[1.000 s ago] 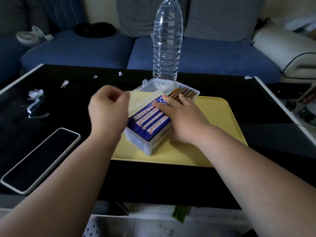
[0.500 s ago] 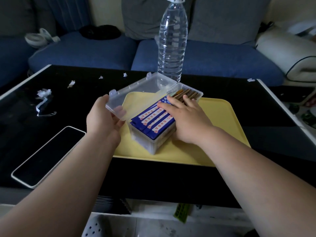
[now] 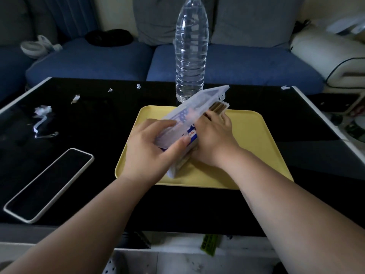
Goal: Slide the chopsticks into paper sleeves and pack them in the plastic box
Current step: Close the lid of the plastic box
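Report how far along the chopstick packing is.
Done: blue-sleeved chopsticks lie in the box on the tray. In hand: the left hand grips the lid, which is tilted partway over the box. The right hand lies flat on the chopsticks beneath it. Left: pull the right hand out and shut the lid, which is not yet down.

A clear plastic box (image 3: pixel 176 170) lies diagonally on the yellow tray (image 3: pixel 256 147), near its far edge. Its lid (image 3: pixel 197 104) tilts half-shut over blue paper sleeves (image 3: pixel 191 133) and brown chopsticks (image 3: pixel 218 107).
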